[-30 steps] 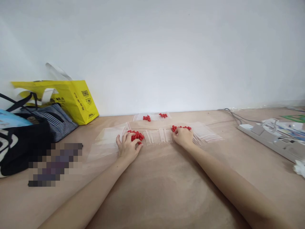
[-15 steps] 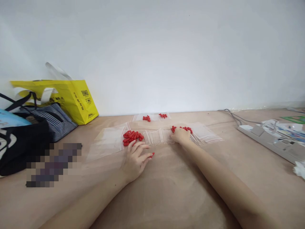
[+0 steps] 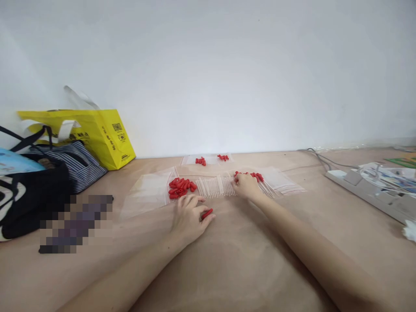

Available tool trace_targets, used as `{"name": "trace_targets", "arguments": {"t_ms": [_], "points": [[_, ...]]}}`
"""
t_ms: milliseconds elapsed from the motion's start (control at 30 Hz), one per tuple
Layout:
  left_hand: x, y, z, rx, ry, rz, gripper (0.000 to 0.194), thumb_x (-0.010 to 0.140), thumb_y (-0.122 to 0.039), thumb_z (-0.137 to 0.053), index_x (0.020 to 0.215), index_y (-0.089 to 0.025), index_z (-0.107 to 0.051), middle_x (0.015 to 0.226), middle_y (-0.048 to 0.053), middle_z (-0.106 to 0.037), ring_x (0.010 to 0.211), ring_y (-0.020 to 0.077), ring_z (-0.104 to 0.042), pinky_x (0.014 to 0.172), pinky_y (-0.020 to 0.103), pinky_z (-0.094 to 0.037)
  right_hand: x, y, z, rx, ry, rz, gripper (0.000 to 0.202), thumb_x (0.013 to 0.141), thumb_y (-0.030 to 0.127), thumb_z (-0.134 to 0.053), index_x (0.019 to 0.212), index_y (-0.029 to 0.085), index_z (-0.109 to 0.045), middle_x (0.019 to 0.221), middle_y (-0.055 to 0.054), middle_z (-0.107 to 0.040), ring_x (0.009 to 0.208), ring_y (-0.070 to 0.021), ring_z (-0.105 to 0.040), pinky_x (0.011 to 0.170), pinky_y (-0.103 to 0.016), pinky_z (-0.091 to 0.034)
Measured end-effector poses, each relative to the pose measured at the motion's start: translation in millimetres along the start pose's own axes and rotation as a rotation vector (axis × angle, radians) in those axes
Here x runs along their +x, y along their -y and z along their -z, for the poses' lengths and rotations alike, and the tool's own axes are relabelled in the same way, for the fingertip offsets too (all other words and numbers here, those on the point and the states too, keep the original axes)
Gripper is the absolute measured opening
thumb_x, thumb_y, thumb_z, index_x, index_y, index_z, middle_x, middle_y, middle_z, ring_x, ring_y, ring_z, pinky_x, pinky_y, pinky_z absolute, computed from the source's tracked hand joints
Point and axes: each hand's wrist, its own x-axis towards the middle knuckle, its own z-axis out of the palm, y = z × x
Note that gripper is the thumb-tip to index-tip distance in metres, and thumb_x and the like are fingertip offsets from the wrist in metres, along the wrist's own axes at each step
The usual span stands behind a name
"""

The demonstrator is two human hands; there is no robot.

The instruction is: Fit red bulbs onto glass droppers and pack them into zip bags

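Between the thumb and forefinger of my left hand [image 3: 190, 219] is a small, oblong red piece [image 3: 207, 214]. That hand rests just in front of a pile of similar red pieces [image 3: 180, 187]. Thin white sticks [image 3: 214, 186] lie side by side in a row, to the right of the pile. My right hand [image 3: 246, 186] is over the right part of this row, its fingers bent and pressed together. More red pieces [image 3: 258, 177] show behind its fingers. What its fingertips grip, if anything, is hidden.
Clear zip bags [image 3: 149, 190] lie flat on the table [image 3: 227, 260]; one farther back [image 3: 211, 159] bears more red pieces. Yellow [image 3: 113, 143], striped [image 3: 87, 167] and black [image 3: 35, 203] bags stand at left, a white power strip [image 3: 364, 193] at right.
My left hand has shifted a little to the right and turned, so more of its red piece shows. My right hand stays in nearly the same place on the stick row.
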Motion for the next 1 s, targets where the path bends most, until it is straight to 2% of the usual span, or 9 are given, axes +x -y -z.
{"name": "trace_targets", "arguments": {"t_ms": [67,200,300,400,500,733,867,1000], "points": [[0.1,0.2,-0.4,-0.007,-0.006,-0.008,0.011,0.074,-0.032,-0.058,0.070,-0.026,-0.066,0.091,0.002,-0.062,0.091,0.0218,-0.050,0.084,0.044,-0.031,-15.3,-3.3,-1.9,0.031,-0.032,0.147,0.016,0.081,0.026,-0.044,0.084,0.018,-0.056,0.097,-0.008,-0.060,0.095,-0.0209,-0.048,0.075,-0.030,-0.032],[1.3,-1.3,2.7,-0.048,0.006,-0.022,0.012,0.079,-0.028,-0.054,0.073,-0.024,-0.064,0.090,0.001,-0.063,0.091,0.0201,-0.051,0.086,0.043,-0.030,-48.1,-16.4,-14.7,0.137,-0.153,0.550,0.015,0.084,0.017,-0.039,0.084,0.015,-0.054,0.087,-0.007,-0.060,0.083,-0.0173,-0.049,0.073,-0.029,-0.029],[2.3,-2.8,3.7,-0.063,0.045,-0.020,0.010,0.081,-0.025,-0.051,0.077,-0.023,-0.060,0.086,-0.001,-0.065,0.090,0.0188,-0.053,0.092,0.047,-0.023,-66.3,-23.0,-22.4,0.113,-0.240,0.710,0.019,0.084,0.014,-0.039,0.092,0.017,-0.056,0.083,-0.006,-0.062,0.080,-0.0164,-0.048,0.075,-0.032,-0.026],[2.0,-2.2,2.4,-0.080,0.066,-0.023,0.008,0.082,-0.023,-0.049,0.079,-0.022,-0.056,0.085,-0.002,-0.066,0.091,0.0185,-0.054,0.095,0.052,-0.017,-75.1,-22.4,-24.0,0.066,-0.334,0.754,0.021,0.083,0.015,-0.043,0.097,0.019,-0.058,0.077,-0.004,-0.063,0.078,-0.0159,-0.047,0.080,-0.035,-0.022],[1.2,-0.2,0.4,-0.098,0.046,-0.040,0.007,0.083,-0.022,-0.048,0.081,-0.020,-0.054,0.088,-0.001,-0.066,0.093,0.0186,-0.055,0.097,0.054,-0.013,-77.0,-18.4,-23.1,0.060,-0.371,0.765,0.020,0.080,0.014,-0.046,0.094,0.020,-0.060,0.073,-0.003,-0.063,0.078,-0.0160,-0.047,0.081,-0.036,-0.020],[2.9,-0.7,0.1,-0.107,-0.012,-0.083,0.009,0.084,-0.021,-0.045,0.085,-0.019,-0.054,0.085,0.000,-0.067,0.090,0.0175,-0.058,0.100,0.054,-0.010,-79.3,-13.7,-23.4,0.077,-0.356,0.790,0.021,0.078,0.013,-0.048,0.094,0.020,-0.061,0.074,-0.003,-0.063,0.079,-0.0165,-0.045,0.082,-0.037,-0.020],[2.5,0.7,-0.8,-0.089,-0.047,-0.114,0.016,0.085,-0.020,-0.045,0.095,-0.021,-0.057,0.087,0.001,-0.069,0.092,0.0190,-0.059,0.100,0.055,-0.008,-79.6,-13.3,-24.7,0.095,-0.352,0.818,0.025,0.078,0.014,-0.047,0.099,0.019,-0.060,0.074,-0.003,-0.062,0.078,-0.0162,-0.044,0.082,-0.037,-0.020],[1.7,2.1,-1.9,-0.085,-0.051,-0.128,0.017,0.085,-0.019,-0.043,0.089,-0.022,-0.060,0.080,-0.001,-0.070,0.094,0.0206,-0.059,0.099,0.056,-0.009,-77.7,-13.0,-24.3,0.112,-0.370,0.851,0.027,0.078,0.014,-0.048,0.101,0.020,-0.060,0.070,-0.002,-0.059,0.075,-0.0155,-0.042,0.079,-0.036,-0.022]]}}
